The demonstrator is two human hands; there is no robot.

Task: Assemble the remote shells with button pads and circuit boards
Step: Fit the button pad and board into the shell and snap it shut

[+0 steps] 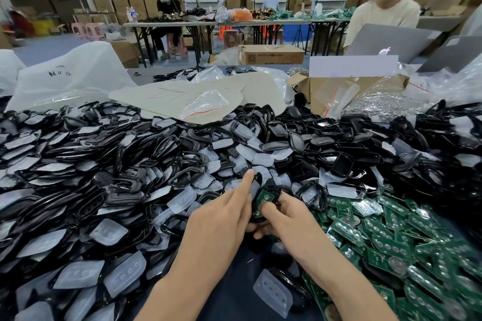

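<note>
Right hand (289, 219): thumb presses the circuit board (263, 199); fingers curl round the remote shell (272, 186).
Left hand (221, 219): forefinger straight, touching the shell's left side; grip unclear.
Done: this board looks nearly seated.
Remaining: shell-and-pad heap (130, 164) left of the shell, board heap (391, 237) to its right.

A single wide-angle view from a camera worn on the person's head, facing forward and tilted down. The left hand (221, 221) and right hand (289, 219) sit close, low at centre, with forearms entering from the bottom edge. The worktop (234, 292) fills the lower two thirds; the room beyond stretches across the top.
</note>
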